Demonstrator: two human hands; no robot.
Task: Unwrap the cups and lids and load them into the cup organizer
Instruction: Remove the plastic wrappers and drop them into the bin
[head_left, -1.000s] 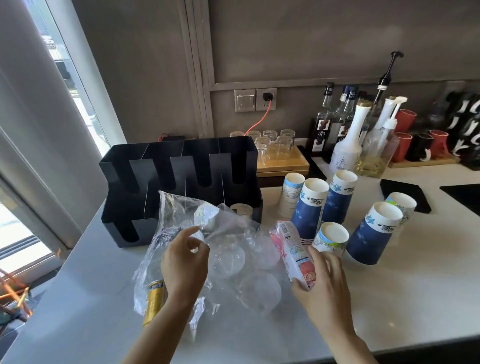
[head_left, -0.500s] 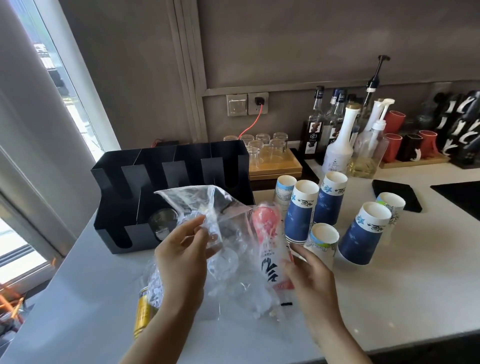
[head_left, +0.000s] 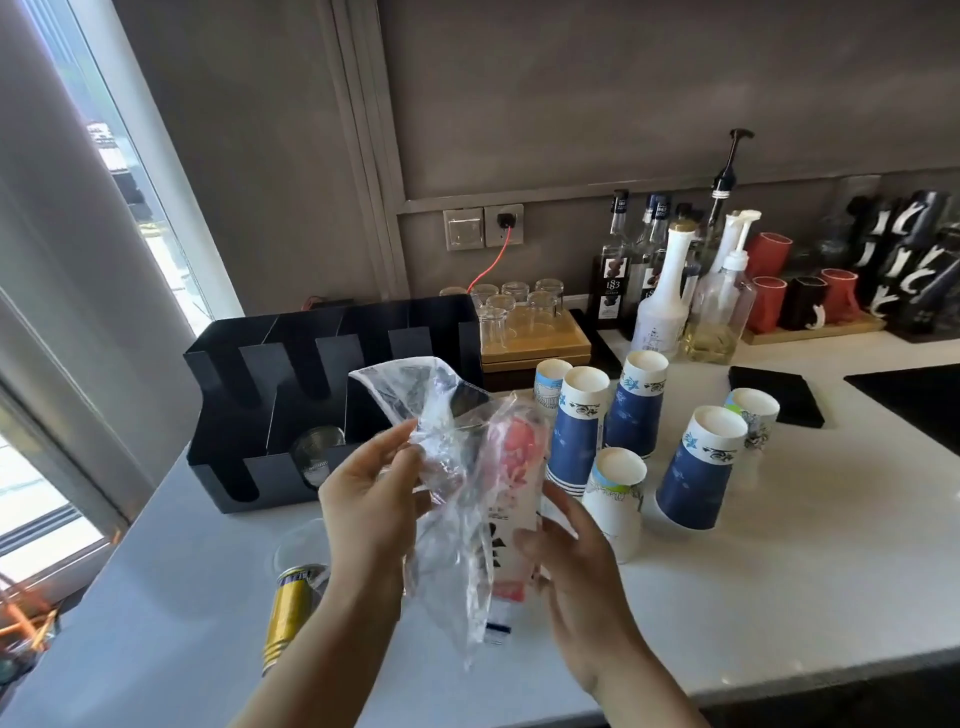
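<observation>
Counter (head_left: 779, 571), back-left corner: organizer (head_left: 249, 467) holds one clear stack (head_left: 317, 452), paper cups (head_left: 579, 441) wait unloaded — my left hand (head_left: 363, 499) pinches clear wrap (head_left: 436, 431), right hand (head_left: 576, 571) grips printed wrapper (head_left: 514, 478).

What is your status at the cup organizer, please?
Left hand pinching the clear wrap. Right hand gripping the red-and-white sleeve. Organizer behind, clear stack in a lower slot. Blue paper cups upended alongside.

Upturned paper cups (head_left: 577, 441) centre-right; open counter (head_left: 789, 597) right of them.
</observation>
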